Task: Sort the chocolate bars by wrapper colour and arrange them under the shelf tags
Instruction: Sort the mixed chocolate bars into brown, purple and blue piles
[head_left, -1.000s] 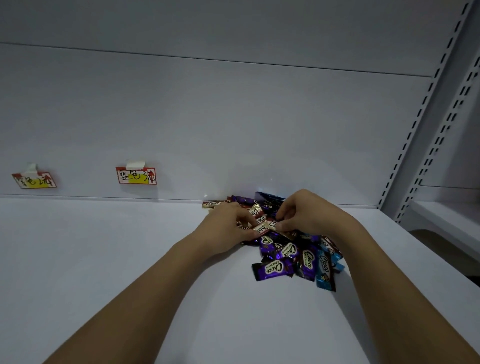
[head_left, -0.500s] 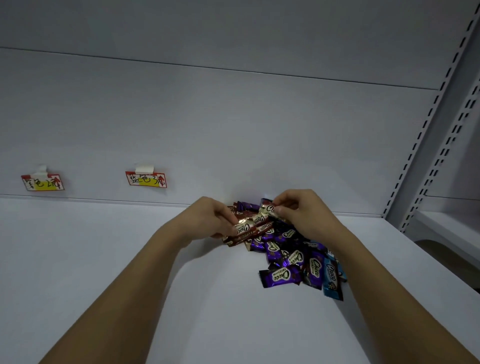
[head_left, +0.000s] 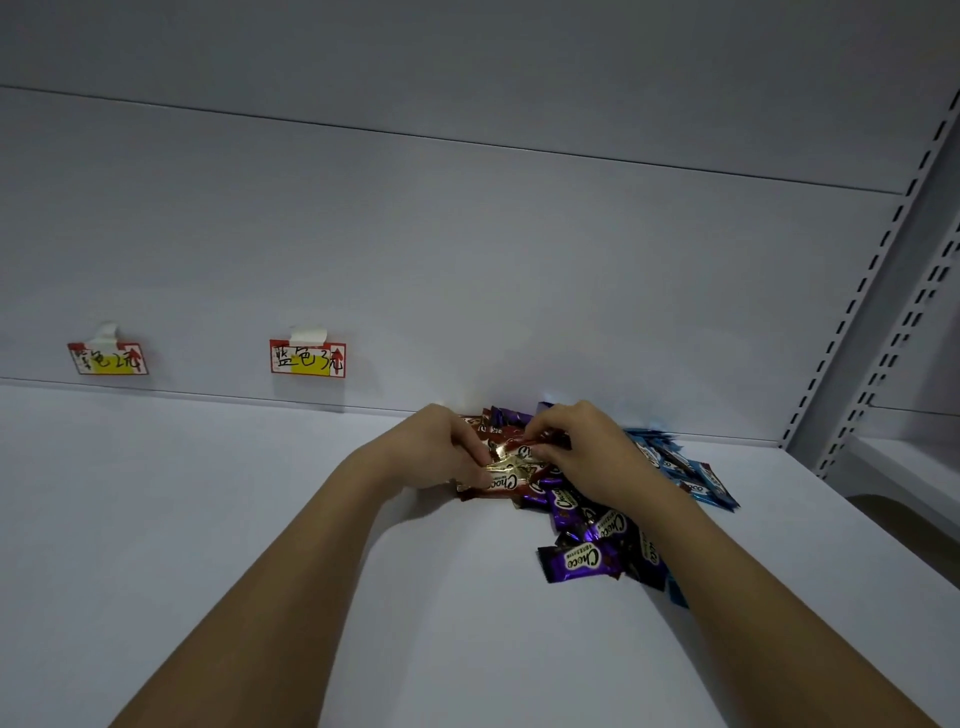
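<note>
Red bars (head_left: 501, 480) lie sideways, pinched by both hands (head_left: 511, 452).

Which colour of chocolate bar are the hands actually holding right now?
The red-brown bars. Both the left hand and right hand pinch them, while the purple bars and blue bars lie untouched.

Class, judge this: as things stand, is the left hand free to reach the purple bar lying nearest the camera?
Probably not at once: the left hand grips brown bars, though nothing covers the purple bar.
</note>
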